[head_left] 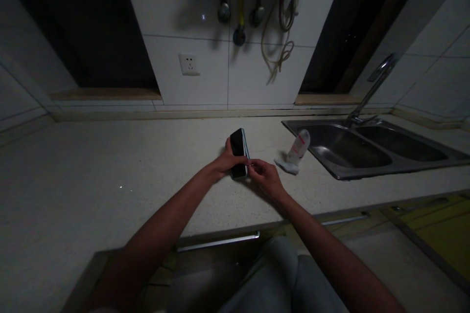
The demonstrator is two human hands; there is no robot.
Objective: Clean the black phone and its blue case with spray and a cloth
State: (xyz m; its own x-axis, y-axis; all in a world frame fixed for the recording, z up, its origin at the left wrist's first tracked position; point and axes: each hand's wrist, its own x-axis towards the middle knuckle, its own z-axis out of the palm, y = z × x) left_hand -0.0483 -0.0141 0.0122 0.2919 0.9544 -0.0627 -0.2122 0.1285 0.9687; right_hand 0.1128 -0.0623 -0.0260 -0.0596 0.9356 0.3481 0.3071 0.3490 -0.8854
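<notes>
Over the pale countertop, a dark-screened smartphone with a light edge is tilted up in my left hand. The left fingers wrap its left side and the thumb crosses the screen. My right hand is closed in a pinch at the phone's right edge. Something small and thin shows at those fingertips, too small and dim to name. To the right of that hand, a clear bottle with a pink-and-white label stands tilted beside a crumpled white cloth or tissue.
A double steel sink with a tall faucet is set in the counter on the right. On the tiled wall are a socket, hoses with valves and a tied cord. Cabinet handles run below the front edge.
</notes>
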